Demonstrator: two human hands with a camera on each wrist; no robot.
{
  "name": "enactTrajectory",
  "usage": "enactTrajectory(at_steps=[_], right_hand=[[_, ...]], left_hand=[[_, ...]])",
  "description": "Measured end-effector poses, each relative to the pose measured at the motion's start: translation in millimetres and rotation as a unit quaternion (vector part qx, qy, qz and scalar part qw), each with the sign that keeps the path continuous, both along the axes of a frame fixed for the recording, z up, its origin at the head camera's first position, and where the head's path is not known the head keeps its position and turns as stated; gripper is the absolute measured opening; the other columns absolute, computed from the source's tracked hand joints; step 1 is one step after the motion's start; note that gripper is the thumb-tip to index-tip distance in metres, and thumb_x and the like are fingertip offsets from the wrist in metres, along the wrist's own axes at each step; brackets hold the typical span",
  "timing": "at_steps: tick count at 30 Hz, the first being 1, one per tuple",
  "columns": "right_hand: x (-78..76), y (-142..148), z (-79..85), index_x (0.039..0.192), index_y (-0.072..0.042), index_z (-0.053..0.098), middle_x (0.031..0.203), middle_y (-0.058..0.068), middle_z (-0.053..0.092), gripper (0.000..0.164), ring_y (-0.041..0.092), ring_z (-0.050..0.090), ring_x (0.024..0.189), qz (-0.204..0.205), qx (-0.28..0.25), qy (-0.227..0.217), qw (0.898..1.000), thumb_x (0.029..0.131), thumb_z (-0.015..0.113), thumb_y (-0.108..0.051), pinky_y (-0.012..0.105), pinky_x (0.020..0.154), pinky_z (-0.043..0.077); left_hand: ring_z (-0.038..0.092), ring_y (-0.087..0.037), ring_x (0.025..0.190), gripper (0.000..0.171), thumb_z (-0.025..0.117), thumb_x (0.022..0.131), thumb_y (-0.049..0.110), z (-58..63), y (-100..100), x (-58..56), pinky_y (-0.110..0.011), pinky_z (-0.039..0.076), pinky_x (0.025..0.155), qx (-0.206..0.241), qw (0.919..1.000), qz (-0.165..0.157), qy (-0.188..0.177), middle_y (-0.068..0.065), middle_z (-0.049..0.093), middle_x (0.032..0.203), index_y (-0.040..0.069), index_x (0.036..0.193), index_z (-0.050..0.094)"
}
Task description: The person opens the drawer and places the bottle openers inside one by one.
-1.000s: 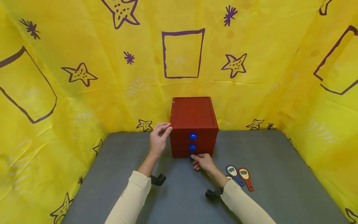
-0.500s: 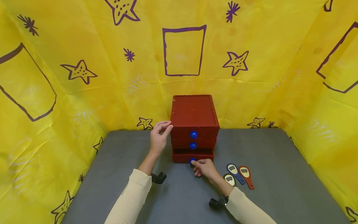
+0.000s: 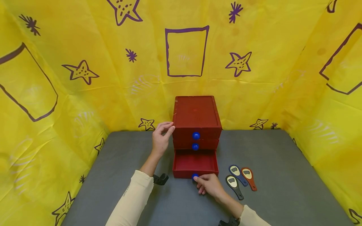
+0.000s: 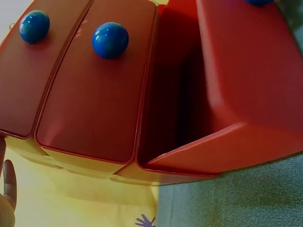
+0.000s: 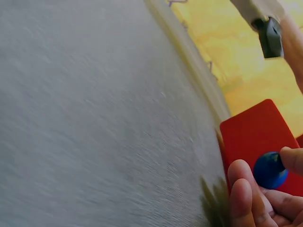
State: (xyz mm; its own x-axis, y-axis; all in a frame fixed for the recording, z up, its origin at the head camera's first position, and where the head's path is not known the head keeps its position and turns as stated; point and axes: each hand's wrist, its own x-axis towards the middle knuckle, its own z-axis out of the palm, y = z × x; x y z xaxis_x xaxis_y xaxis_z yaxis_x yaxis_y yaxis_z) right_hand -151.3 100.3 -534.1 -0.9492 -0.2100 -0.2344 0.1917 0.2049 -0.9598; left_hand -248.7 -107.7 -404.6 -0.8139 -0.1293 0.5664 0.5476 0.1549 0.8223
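Observation:
A red drawer cabinet (image 3: 195, 111) with three drawers and round blue knobs stands at the back of the table. Its bottom drawer (image 3: 195, 161) is pulled well out, and the part of its inside that shows is bare red; the upper two drawers are closed. With thumb and fingers my right hand (image 3: 210, 185) pinches the bottom drawer's blue knob (image 5: 270, 171). My left hand (image 3: 160, 138) touches the cabinet's front left edge near the top, thumb and fingers extended. In the left wrist view only bits of that hand's fingers (image 4: 9, 184) show, beside the top drawer.
To the right of the drawer lie three flat paddle-shaped tools with cream ovals: a blue one (image 3: 241, 180), a red one (image 3: 250, 182) and a black one (image 3: 237, 192). Yellow patterned cloth (image 3: 113, 103) walls the grey table (image 3: 282, 175) at the back and sides.
The bottom drawer has gone from closed to well out, as my right hand drew its knob toward me. The black paddle-shaped tool has come into full sight. My left hand stays at the cabinet.

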Motion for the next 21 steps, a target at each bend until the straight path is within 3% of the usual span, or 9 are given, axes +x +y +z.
enactTrajectory(at_steps=[8,21], right_hand=[[25.0,2,-0.1,0.094,0.007,0.071,0.065,0.003,0.065,0.040,0.008,0.060,0.049,0.032,-0.001,-0.026,0.999,0.091,0.068,-0.033,0.022,0.047,0.050],[30.3,7,-3.3,0.099,0.006,0.071,0.067,0.003,0.066,0.040,0.009,0.061,0.049,0.048,-0.004,-0.034,0.998,0.091,0.067,-0.033,0.023,0.047,0.050]], left_hand=[[0.059,0.002,0.087,0.022,0.069,0.086,-0.001,-0.8,0,-1.0,-0.010,0.050,0.078,0.011,0.9999,-0.001,-0.003,-0.032,0.063,0.108,-0.014,0.104,0.069],[0.059,0.003,0.087,0.023,0.069,0.086,0.000,-1.0,0,-0.3,-0.010,0.050,0.078,-0.002,1.0000,0.002,-0.007,-0.032,0.063,0.108,-0.013,0.105,0.069]])
